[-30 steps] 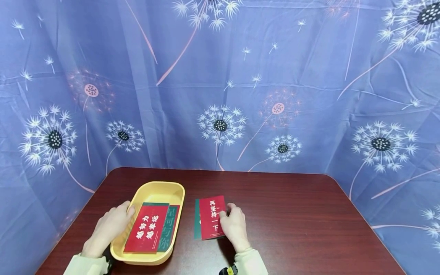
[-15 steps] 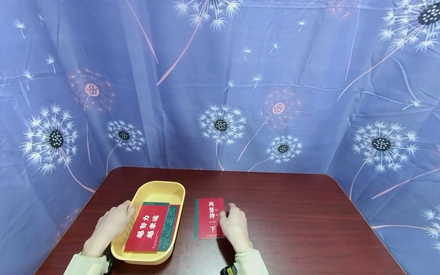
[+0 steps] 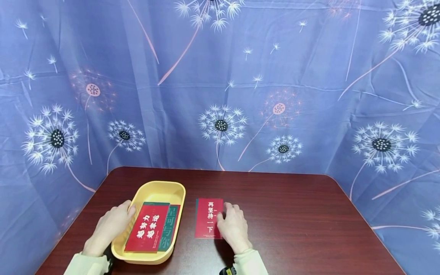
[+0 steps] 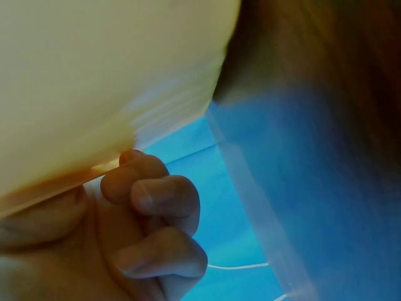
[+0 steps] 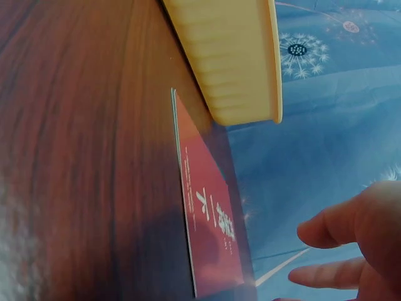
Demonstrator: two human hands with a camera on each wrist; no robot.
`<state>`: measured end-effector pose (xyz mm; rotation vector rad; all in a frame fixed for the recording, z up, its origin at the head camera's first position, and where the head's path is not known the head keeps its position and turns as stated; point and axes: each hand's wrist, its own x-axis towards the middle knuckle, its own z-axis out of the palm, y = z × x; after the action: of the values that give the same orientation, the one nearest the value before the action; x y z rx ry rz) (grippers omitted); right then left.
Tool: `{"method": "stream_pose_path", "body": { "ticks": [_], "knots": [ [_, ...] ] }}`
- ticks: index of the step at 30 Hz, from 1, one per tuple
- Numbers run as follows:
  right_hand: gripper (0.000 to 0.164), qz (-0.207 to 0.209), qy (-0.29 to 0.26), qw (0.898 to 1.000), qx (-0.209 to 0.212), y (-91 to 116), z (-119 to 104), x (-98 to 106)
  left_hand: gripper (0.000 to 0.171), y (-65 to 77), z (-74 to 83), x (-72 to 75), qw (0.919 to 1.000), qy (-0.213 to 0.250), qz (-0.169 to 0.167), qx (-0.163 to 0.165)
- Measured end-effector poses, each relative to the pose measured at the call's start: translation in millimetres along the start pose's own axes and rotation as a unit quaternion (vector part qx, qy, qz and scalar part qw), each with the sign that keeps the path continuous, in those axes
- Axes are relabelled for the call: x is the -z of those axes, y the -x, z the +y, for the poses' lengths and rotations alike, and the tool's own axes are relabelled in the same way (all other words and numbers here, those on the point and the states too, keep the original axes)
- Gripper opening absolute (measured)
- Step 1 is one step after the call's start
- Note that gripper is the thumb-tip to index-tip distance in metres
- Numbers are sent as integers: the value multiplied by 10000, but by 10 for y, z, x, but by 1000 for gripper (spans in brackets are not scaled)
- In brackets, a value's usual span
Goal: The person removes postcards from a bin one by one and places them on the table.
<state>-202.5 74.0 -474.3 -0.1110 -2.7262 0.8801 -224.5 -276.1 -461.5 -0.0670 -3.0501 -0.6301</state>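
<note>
At the left of the head view stands a yellow plastic tray (image 3: pixel 163 194). My left hand (image 3: pixel 111 228) grips its left rim, and the left wrist view shows the fingers (image 4: pixel 166 197) curled at that edge. Inside lie a red card (image 3: pixel 146 229) with white characters and green cards (image 3: pixel 167 231) partly under it. On the table to the tray's right, a red card (image 3: pixel 207 219) lies almost squarely over a green one (image 3: pixel 197 204). My right hand (image 3: pixel 234 228) is at its right edge. In the right wrist view, thumb (image 5: pixel 329 229) and fingers are apart, holding nothing.
The dark red-brown wooden table (image 3: pixel 292 221) extends to the right of the cards. A blue curtain (image 3: pixel 261 91) with dandelion prints hangs behind and at both sides of it.
The red card on the table has straightened and slid slightly left, leaving only a thin green strip showing. My right hand has shifted slightly, its fingers easing off the card. The left hand has stayed put.
</note>
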Motion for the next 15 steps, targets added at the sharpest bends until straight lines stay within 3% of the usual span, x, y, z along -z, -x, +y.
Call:
{"method": "stream_pose_path", "body": {
  "ticks": [9,15],
  "knots": [
    [36,21,-243,9984,513,59,-207,-26,26,0,-4,-10,9999,40,-29,97],
    [35,-56,-480,9930,1080,61,-371,-62,26,6,-6,-9,9999,28,-59,121]
  ]
}}
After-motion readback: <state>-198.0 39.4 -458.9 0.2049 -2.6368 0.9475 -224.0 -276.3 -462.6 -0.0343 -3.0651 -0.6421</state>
